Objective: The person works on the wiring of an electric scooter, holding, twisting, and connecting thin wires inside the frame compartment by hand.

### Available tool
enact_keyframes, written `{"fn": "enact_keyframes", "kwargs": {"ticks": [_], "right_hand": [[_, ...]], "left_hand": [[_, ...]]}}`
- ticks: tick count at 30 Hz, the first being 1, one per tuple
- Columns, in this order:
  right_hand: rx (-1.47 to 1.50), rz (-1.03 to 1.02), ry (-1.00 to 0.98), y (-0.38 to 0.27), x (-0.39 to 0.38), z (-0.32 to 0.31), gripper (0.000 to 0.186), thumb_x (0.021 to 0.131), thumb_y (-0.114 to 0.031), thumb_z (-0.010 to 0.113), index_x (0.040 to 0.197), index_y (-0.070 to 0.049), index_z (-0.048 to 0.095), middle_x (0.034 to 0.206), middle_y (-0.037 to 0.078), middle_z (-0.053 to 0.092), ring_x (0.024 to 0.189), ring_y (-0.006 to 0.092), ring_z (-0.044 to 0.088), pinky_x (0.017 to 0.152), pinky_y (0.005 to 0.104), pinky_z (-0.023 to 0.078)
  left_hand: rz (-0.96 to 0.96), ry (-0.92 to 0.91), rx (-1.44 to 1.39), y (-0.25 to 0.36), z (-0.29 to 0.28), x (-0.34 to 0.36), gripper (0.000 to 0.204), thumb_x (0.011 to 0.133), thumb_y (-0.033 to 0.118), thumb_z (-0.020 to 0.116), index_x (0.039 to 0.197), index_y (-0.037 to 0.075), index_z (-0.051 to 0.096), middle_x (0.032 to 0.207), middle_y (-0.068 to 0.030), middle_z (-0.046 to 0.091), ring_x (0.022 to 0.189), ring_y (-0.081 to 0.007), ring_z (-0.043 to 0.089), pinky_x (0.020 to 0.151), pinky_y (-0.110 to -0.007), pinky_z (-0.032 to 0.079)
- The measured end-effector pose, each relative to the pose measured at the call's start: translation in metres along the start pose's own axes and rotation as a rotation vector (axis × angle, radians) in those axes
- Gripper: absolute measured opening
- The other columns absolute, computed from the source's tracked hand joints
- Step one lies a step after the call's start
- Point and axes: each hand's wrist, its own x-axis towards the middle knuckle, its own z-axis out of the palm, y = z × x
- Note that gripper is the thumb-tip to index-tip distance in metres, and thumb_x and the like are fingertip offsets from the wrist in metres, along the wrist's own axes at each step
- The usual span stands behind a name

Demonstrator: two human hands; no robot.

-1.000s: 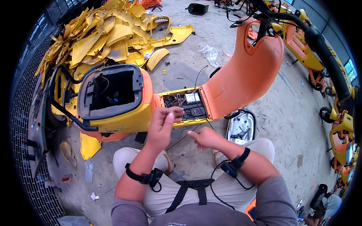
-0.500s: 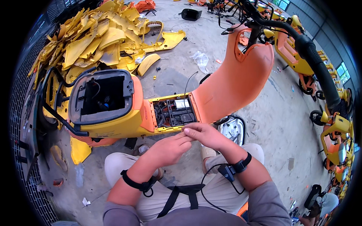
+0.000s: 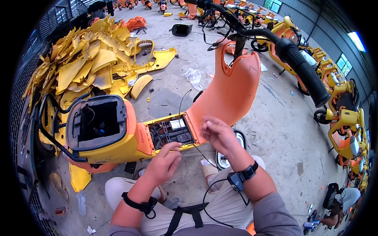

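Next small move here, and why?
Probably ease the thin black cable aside with the left hand: the cable appears to lie across the open compartment, over the parts inside, and that hand is close to the compartment's near edge with nothing visible in its fingers.

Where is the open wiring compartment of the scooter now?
In the head view, the wiring compartment lies left of centre, beside the orange panel and just beyond the left hand.

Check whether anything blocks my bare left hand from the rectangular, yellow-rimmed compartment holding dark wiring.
Nothing visible blocks your left hand; its fingertips appear at the near edge of the yellow-rimmed compartment. A thin black cable crosses the compartment's right end, but passes to the right of those fingers.
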Motion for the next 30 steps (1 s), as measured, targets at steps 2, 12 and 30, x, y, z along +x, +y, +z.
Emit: {"fn": "enact_keyframes", "kwargs": {"ticks": [2,12,30], "right_hand": [[0.023,-0.127,0.124,-0.009,0.001,-0.004,0.021,0.097,-0.012,0.055,0.114,0.0,0.058,0.092,0.007,0.064,0.091,0.0173,0.063,0.082,0.0306,0.052],[-0.202,-0.512,0.318,0.018,-0.015,0.007,0.008,0.098,-0.008,0.053,0.103,-0.005,0.057,0.101,0.01,0.065,0.092,0.0166,0.062,0.079,0.0273,0.051],[-0.059,0.482,0.144,0.121,-0.019,-0.004,0.017,0.094,-0.02,0.052,0.088,-0.006,0.061,0.09,0.008,0.066,0.079,0.0168,0.061,0.07,0.0317,0.048]], "left_hand": [[-0.168,-0.022,0.09,-0.003,-0.004,-0.002,0.01,0.089,0.008,0.06,0.098,0.003,0.062,0.109,-0.0148,0.063,0.096,-0.0284,0.065,0.078,-0.036,0.052],[-0.693,0.454,-0.516,-0.036,-0.017,0.0,0.017,0.097,0.016,0.058,0.101,0.0,0.062,0.073,-0.0013,0.061,0.055,-0.0045,0.053,0.048,-0.019,0.041],[-0.452,0.536,-1.077,-0.026,-0.048,-0.005,0.011,0.103,0.017,0.04,0.109,0.01,0.046,0.134,-0.017,0.052,0.085,-0.0203,0.069,0.052,-0.023,0.053]]}}
